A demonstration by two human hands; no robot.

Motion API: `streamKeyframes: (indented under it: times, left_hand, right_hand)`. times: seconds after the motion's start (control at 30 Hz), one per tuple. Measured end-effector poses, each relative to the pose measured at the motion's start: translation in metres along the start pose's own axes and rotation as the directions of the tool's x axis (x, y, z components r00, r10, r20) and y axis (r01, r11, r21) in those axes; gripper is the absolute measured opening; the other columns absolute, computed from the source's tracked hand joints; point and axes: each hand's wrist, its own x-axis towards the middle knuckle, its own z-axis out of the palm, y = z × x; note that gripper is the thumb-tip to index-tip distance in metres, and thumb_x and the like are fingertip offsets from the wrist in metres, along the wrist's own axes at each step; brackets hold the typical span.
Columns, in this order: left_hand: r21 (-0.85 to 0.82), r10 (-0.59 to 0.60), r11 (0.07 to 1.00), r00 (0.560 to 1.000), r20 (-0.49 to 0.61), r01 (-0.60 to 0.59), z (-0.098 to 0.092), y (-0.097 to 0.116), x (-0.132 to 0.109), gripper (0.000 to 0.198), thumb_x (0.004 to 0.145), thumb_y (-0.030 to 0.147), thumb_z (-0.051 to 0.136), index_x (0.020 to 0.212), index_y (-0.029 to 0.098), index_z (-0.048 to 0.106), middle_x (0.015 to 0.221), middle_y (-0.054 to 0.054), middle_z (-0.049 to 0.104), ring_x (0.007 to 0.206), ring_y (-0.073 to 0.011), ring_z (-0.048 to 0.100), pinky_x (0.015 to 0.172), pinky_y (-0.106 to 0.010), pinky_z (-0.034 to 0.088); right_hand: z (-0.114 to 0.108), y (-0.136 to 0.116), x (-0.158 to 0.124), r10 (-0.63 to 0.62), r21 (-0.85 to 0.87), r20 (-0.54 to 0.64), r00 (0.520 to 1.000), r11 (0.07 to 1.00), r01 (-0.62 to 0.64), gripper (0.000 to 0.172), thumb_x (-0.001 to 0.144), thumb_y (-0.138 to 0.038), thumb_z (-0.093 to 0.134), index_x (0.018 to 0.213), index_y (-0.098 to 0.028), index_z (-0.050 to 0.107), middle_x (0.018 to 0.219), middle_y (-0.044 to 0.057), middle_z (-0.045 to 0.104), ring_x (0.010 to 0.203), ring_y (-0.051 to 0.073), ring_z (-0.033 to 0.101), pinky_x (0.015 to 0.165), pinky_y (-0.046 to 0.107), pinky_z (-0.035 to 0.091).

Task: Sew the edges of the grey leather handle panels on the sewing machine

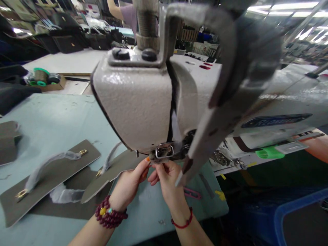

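Observation:
Both hands meet under the head of a grey-white sewing machine (133, 102), close to its needle area. My left hand (130, 184), with a beaded bracelet at the wrist, has its thumb and finger pinched together. Opposite it, the fingers of my right hand (167, 177) are also pressed together, a red cord at that wrist. What either pinch holds is too small to make out. Just above the fingertips sits a small metal fitting (164, 151). Left of my left hand lies a grey panel (112, 174) with a plastic-wrapped handle.
Another grey panel (58, 174) with a wrapped handle and gold fittings lies on the pale blue table (64, 116). A box of thread spools (42, 78) stands at the back left. A pink tool (191, 193) lies beyond my right wrist. A blue bin (279, 218) is at lower right.

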Motion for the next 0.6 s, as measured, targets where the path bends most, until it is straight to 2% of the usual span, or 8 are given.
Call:
streamKeyframes:
  times: [0.1, 0.3, 0.4, 0.6]
  left_hand:
    - [0.005, -0.078, 0.997, 0.996, 0.053, 0.078, -0.001, 0.012, -0.001, 0.050, 0.076, 0.060, 0.059, 0.048, 0.020, 0.045, 0.050, 0.004, 0.039, 0.053, -0.0122, 0.034, 0.053, -0.025, 0.033]
    - [0.066, -0.134, 0.989, 0.990, 0.042, 0.131, 0.001, 0.033, -0.006, 0.052, 0.075, 0.063, 0.054, 0.047, 0.021, 0.045, 0.047, 0.004, 0.035, 0.051, -0.0119, 0.028, 0.051, -0.025, 0.027]
    - [0.039, -0.124, 0.992, 0.990, 0.065, 0.121, 0.002, 0.033, -0.004, 0.050, 0.076, 0.060, 0.054, 0.047, 0.021, 0.043, 0.047, 0.005, 0.033, 0.050, -0.0114, 0.026, 0.050, -0.025, 0.026]
    - [-0.153, -0.074, 0.984, 0.993, 0.096, 0.088, 0.004, 0.018, 0.002, 0.048, 0.075, 0.054, 0.062, 0.049, 0.020, 0.042, 0.051, 0.006, 0.032, 0.052, -0.0100, 0.026, 0.051, -0.024, 0.026]
  right_hand:
    - [0.000, 0.001, -0.002, -0.010, -0.010, 0.001, 1.000, 1.000, 0.010, 0.040, 0.090, -0.044, 0.053, 0.068, -0.014, 0.065, 0.048, 0.003, 0.064, 0.038, 0.012, 0.058, 0.042, 0.017, 0.045]
    - [-0.008, 0.006, -0.011, -0.020, -0.019, 0.030, 0.999, 1.000, 0.021, 0.038, 0.092, -0.045, 0.052, 0.077, -0.013, 0.067, 0.051, 0.003, 0.066, 0.041, 0.012, 0.059, 0.048, 0.019, 0.047]
    - [-0.011, 0.007, -0.015, -0.016, -0.014, 0.061, 0.998, 1.000, 0.016, 0.039, 0.093, -0.046, 0.052, 0.077, -0.013, 0.067, 0.052, 0.003, 0.066, 0.043, 0.011, 0.060, 0.048, 0.018, 0.046]
    - [-0.011, 0.009, -0.023, -0.002, 0.035, 0.097, 0.995, 0.999, -0.001, 0.038, 0.092, -0.048, 0.055, 0.079, -0.014, 0.066, 0.053, 0.002, 0.066, 0.043, 0.011, 0.059, 0.048, 0.018, 0.046]
